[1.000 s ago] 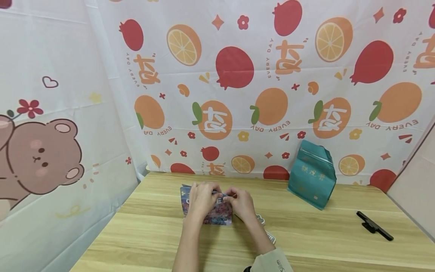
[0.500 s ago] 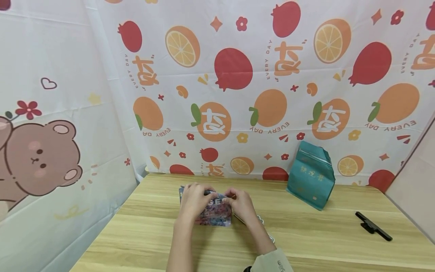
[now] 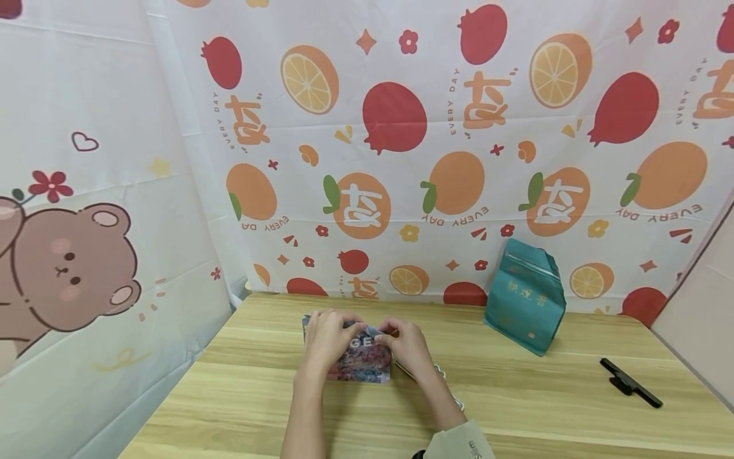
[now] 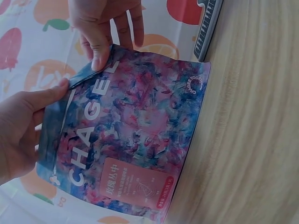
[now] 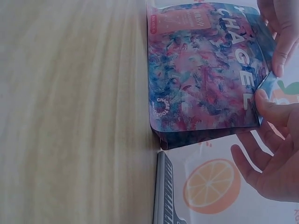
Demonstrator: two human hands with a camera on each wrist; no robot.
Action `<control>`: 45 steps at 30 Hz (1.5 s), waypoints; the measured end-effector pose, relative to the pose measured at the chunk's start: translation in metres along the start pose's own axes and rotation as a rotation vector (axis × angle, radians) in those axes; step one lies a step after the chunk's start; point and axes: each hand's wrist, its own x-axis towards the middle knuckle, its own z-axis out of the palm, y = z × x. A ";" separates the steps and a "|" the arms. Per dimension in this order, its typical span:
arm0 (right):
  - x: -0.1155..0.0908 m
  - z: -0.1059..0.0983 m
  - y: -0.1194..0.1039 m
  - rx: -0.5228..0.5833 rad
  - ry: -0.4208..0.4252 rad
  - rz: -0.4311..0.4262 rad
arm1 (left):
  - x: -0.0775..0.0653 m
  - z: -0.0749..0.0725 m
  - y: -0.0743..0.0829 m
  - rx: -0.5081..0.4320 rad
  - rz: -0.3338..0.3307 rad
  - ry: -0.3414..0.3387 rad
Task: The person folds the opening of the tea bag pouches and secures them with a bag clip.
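Observation:
A blue and pink patterned pouch [image 4: 135, 116] lettered "CHAGEE" stands on the table, its top edge toward the hands. My left hand [image 3: 328, 338] pinches that top edge near the middle, thumb on the printed face and fingers behind. Close beside it, my right hand [image 3: 406, 344] pinches the same edge toward the right corner, its thumb [image 5: 264, 100] on the front. Between the two thumbs the top strip is creased. In the right wrist view the remaining right fingers spread behind the pouch.
Behind the right forearm lies a flat, white-edged object [image 3: 440, 371], partly hidden. A teal pouch [image 3: 524, 296] stands at the back right. A black bar-shaped clip [image 3: 631, 382] lies on the right of the wooden table [image 3: 229, 382]. A printed cloth [image 3: 401, 178] hangs behind.
My left hand has slid left along the pouch's top edge, uncovering more of the lettering, then stayed there over the last half second. The right hand has barely moved.

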 end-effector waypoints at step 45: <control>0.010 -0.014 -0.003 -0.089 -0.214 0.015 | 0.008 0.000 -0.008 -0.083 -0.055 -0.082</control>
